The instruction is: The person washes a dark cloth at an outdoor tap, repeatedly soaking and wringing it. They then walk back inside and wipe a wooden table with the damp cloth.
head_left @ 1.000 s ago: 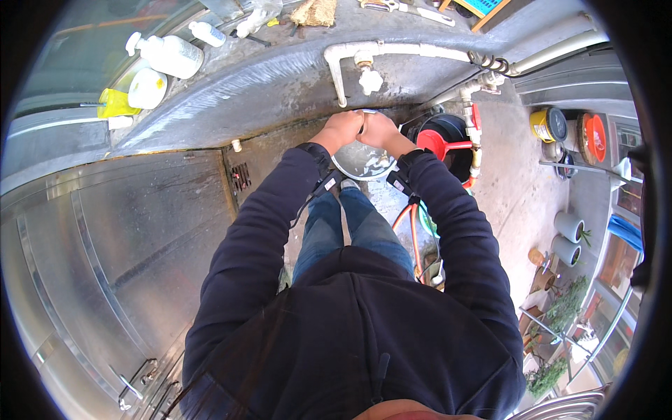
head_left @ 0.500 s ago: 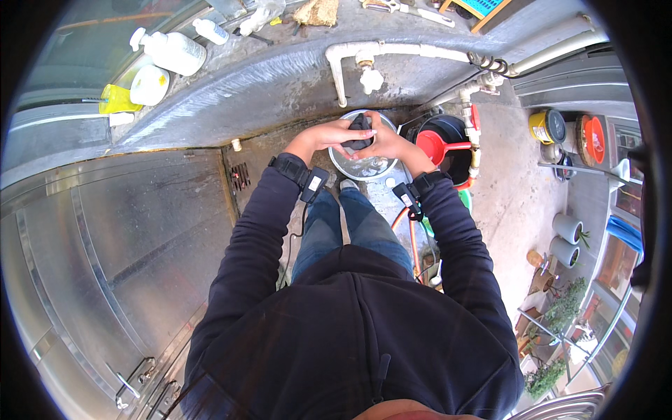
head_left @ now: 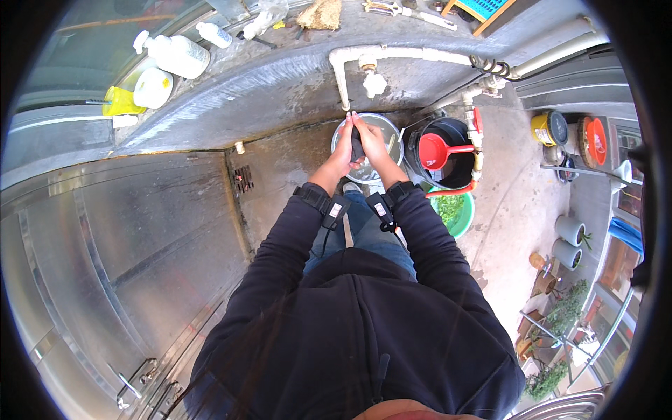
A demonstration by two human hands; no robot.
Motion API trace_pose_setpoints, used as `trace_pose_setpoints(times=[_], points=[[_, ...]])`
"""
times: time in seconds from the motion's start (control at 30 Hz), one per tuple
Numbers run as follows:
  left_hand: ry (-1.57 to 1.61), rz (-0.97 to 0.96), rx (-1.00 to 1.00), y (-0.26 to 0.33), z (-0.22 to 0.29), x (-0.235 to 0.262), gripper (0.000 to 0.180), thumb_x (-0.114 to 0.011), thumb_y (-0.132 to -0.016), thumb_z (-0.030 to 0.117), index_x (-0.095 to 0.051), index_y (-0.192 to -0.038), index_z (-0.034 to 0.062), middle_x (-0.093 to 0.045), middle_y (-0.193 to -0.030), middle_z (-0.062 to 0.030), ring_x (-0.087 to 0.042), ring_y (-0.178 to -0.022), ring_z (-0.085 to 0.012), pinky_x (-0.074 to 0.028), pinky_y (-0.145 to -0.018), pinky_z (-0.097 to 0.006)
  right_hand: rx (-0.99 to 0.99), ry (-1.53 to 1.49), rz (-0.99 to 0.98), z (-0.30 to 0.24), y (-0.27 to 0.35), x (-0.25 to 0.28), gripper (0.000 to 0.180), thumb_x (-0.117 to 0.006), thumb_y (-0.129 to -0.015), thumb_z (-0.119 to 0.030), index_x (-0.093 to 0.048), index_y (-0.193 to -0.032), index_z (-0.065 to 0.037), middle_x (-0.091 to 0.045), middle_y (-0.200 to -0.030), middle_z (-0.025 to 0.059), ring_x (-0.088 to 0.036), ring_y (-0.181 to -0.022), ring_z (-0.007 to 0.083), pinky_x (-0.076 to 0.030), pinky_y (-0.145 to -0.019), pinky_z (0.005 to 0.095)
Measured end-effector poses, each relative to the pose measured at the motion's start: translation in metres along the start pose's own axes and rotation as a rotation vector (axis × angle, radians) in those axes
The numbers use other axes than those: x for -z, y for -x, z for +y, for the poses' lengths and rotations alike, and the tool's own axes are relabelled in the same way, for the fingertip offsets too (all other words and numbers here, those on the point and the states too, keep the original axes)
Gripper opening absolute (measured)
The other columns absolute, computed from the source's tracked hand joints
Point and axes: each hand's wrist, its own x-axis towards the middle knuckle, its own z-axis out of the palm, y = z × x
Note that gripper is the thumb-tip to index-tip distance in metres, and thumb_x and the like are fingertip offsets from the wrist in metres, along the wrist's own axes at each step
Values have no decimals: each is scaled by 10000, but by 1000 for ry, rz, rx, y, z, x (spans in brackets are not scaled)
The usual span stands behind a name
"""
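Note:
Palms facing, my left hand (head_left: 339, 152) and my right hand (head_left: 376, 147) press together on a dark, soft-looking bundle (head_left: 357, 149), mostly hidden between them. The fingers point toward the wall. Beneath them stands a round, pale basin (head_left: 401, 145); its contents are partly covered by my hands. Just beyond the fingertips, the white pipe spout (head_left: 345, 103) ends near the basin's far rim. A white tap handle (head_left: 374, 85) sits on the pipe above.
Right of the basin is a black bucket (head_left: 460, 175) with a red dipper (head_left: 433, 151) in it. A green basin (head_left: 467, 220) of leaves stands nearer. White bottles (head_left: 183, 56) line the ledge. A floor drain (head_left: 243, 179) lies left; plant pots (head_left: 568, 228) stand far right.
My hands have gone from cupping the dark bundle with elbows apart to pressing it between facing palms. The forearms have drawn closer together, uncovering the green basin.

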Motion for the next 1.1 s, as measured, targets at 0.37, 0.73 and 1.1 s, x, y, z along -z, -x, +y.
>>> trace_pose_setpoints(times=[0.37,0.73,1.1], points=[[-688,546,-370,-9,-22,-5,861,-304,-877,770,-668,-764,-2,-627,-716,-149,-670,-748,-225,-490,-552,-334,-196,-390,259,0,-9,-18,360,-554,-938,-320,-577,-804,13,-586,-662,119,-601,-545,245,-499,-541,391],[-155,-278,106,46,21,21,387,-675,-875,201,-548,-1215,67,-642,-1075,-53,-682,-961,-257,-499,-738,-329,-98,-363,-374,-21,8,18,388,-531,-983,-315,-555,-1242,-26,-606,-1150,117,-574,-1073,216,-460,-935,354],[-332,-395,217,46,54,25,379,-705,-828,99,-558,-1171,36,-639,-1069,-66,-618,-972,-163,-516,-807,-328,1124,1101,-555,-70,44,41,846,-680,-712,-89,-289,-1461,-88,-398,-1417,189,-419,-1295,387,-421,-1032,425]])
